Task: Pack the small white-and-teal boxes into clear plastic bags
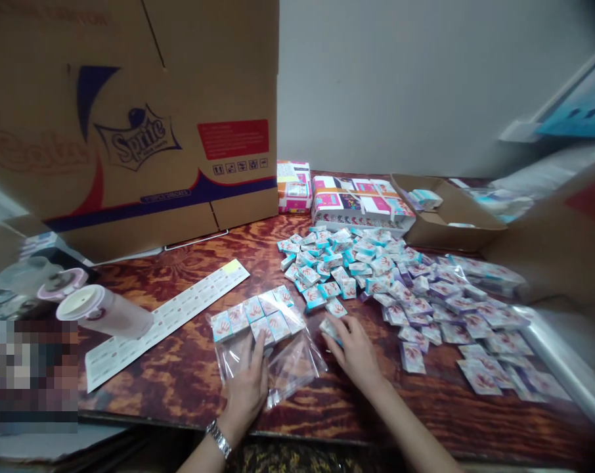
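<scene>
A clear plastic bag (297, 361) lies in front of me with several small white-and-blue boxes (253, 309) in two rows at its far end. My left hand (247, 387) rests on the bag, its fingers stretched toward the near row and one fingertip at a box. To the right of the bag, my right hand (357, 351) pinches a single small box (330, 328) between thumb and fingers, just above the table. Beyond it spreads a loose pile of the same kind of small boxes (347, 263), blue-edged on the left, and purple-edged ones (440, 302) on the right.
A large cardboard carton (179, 85) stands at the back left. Nearer are a pink-lidded bottle (105, 314) and a long printed sticker sheet (179, 310). Taped bundles (361, 200) and an open cardboard box (450, 230) stand behind the pile. A plastic roll (568, 368) lies at right.
</scene>
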### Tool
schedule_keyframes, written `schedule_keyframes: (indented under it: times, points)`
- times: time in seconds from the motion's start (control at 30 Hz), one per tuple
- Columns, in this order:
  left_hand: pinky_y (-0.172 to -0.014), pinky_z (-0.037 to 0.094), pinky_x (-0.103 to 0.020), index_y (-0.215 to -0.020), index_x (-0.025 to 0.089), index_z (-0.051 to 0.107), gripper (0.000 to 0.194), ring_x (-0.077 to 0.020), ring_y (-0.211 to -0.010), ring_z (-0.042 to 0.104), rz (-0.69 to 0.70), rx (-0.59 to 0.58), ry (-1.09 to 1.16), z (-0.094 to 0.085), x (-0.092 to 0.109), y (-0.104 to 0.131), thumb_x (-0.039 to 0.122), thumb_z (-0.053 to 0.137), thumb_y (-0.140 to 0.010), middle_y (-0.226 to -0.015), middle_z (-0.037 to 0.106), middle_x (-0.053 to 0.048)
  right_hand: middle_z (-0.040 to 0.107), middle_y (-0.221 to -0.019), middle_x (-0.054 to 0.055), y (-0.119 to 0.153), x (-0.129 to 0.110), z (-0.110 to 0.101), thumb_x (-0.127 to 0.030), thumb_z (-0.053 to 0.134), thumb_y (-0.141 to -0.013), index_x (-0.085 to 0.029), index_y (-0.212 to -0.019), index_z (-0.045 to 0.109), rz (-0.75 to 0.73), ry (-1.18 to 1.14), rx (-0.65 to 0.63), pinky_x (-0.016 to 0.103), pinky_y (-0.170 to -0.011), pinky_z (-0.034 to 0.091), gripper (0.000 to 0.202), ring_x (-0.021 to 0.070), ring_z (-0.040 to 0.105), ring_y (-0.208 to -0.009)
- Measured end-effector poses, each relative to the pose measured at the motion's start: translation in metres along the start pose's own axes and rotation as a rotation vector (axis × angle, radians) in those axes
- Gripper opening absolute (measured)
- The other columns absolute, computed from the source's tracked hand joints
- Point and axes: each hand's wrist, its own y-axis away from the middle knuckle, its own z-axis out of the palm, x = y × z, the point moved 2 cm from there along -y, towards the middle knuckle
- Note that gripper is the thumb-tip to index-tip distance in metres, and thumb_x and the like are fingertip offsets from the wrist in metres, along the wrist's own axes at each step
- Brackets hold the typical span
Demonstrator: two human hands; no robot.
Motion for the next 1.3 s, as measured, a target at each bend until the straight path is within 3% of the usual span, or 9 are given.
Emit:
schedule_keyframes:
  times: [0.13, 0.3, 0.4, 0.47, 0.63, 0.77, 0.87, 1.13, 1.3]
  points:
    - [-0.082, 0.05, -0.036, -0.142, 0.021, 0.017, 0.055, -0.0285, -0.123, 0.043, 0.036, 0.017, -0.035, -0.001, -0.001, -0.001, 0.019, 0.035, -0.091, -0.142, 0.03, -0.018, 0.053, -0.101, 0.011, 0.01, 0.001, 0.008, -0.034, 0.05, -0.086, -0.023, -0.123, 0.052, 0.134, 0.167, 0.001, 0.036, -0.072, 0.045, 0.038, 0.0245, 0.05, -0.085]
    - [-0.084, 0.049, -0.036, -0.142, 0.022, 0.02, 0.054, -0.0277, -0.124, 0.042, 0.028, 0.018, -0.021, -0.003, 0.0, -0.001, 0.018, 0.036, -0.09, -0.141, 0.032, -0.017, 0.049, -0.117, 0.017, 0.023, 0.01, 0.019, -0.031, 0.052, -0.085, -0.02, -0.12, 0.054, 0.055, 0.249, -0.003, 0.042, -0.081, 0.042, 0.036, 0.0299, 0.047, -0.1]
    - [-0.083, 0.05, -0.036, -0.142, 0.023, 0.02, 0.053, -0.027, -0.121, 0.044, 0.013, 0.013, 0.001, -0.004, 0.002, -0.001, 0.019, 0.034, -0.09, -0.141, 0.032, -0.017, 0.055, -0.104, 0.014, 0.024, 0.023, 0.016, -0.031, 0.048, -0.088, -0.018, -0.123, 0.05, 0.023, 0.131, -0.048, 0.038, -0.078, 0.045, 0.037, 0.0256, 0.05, -0.092]
    - [-0.083, 0.05, -0.036, -0.141, 0.024, 0.021, 0.052, -0.0274, -0.121, 0.045, 0.007, 0.022, 0.01, -0.004, 0.002, -0.001, 0.019, 0.034, -0.091, -0.141, 0.032, -0.016, 0.056, -0.096, 0.011, 0.016, 0.029, 0.012, -0.034, 0.046, -0.089, -0.017, -0.125, 0.047, 0.045, 0.045, -0.042, 0.035, -0.076, 0.046, 0.04, 0.0234, 0.051, -0.086]
    - [-0.081, 0.051, -0.035, -0.141, 0.024, 0.022, 0.051, -0.027, -0.119, 0.047, 0.005, 0.035, 0.022, -0.002, 0.002, -0.001, 0.019, 0.033, -0.091, -0.142, 0.032, -0.016, 0.054, -0.101, 0.014, -0.025, 0.031, 0.015, -0.037, 0.043, -0.089, -0.015, -0.129, 0.042, 0.163, 0.002, 0.175, 0.04, -0.083, 0.044, 0.046, 0.0255, 0.049, -0.093]
    - [-0.077, 0.052, -0.033, -0.141, 0.024, 0.022, 0.052, -0.0266, -0.117, 0.049, 0.006, 0.036, 0.009, -0.002, 0.002, 0.0, 0.019, 0.034, -0.091, -0.142, 0.032, -0.016, 0.052, -0.105, 0.016, -0.04, 0.028, 0.03, -0.027, 0.047, -0.085, -0.014, -0.129, 0.044, 0.149, 0.056, 0.111, 0.042, -0.082, 0.045, 0.045, 0.0275, 0.05, -0.094]
    - [-0.076, 0.052, -0.031, -0.141, 0.024, 0.022, 0.053, -0.0258, -0.116, 0.049, 0.009, 0.035, 0.006, -0.003, 0.002, 0.0, 0.019, 0.035, -0.09, -0.143, 0.031, -0.015, 0.052, -0.105, 0.013, -0.026, 0.029, 0.025, -0.021, 0.047, -0.083, -0.017, -0.13, 0.043, 0.14, -0.007, 0.055, 0.04, -0.084, 0.045, 0.047, 0.0253, 0.052, -0.094]
    - [-0.073, 0.053, -0.029, -0.14, 0.025, 0.025, 0.051, -0.026, -0.116, 0.05, -0.014, 0.035, 0.01, -0.004, 0.003, 0.0, 0.021, 0.037, -0.09, -0.142, 0.033, -0.014, 0.046, -0.119, 0.014, 0.016, 0.026, 0.0, -0.036, 0.05, -0.085, -0.019, -0.136, 0.033, 0.112, -0.09, -0.049, 0.04, -0.089, 0.045, 0.057, 0.0269, 0.049, -0.108]
    - [-0.079, 0.052, -0.032, -0.141, 0.024, 0.023, 0.053, -0.0267, -0.12, 0.046, -0.002, 0.028, 0.014, -0.007, 0.005, -0.001, 0.019, 0.037, -0.09, -0.14, 0.035, -0.014, 0.05, -0.112, 0.013, 0.019, 0.029, -0.009, -0.032, 0.044, -0.089, -0.021, -0.135, 0.035, 0.101, -0.112, 0.006, 0.041, -0.09, 0.044, 0.048, 0.0245, 0.05, -0.106]
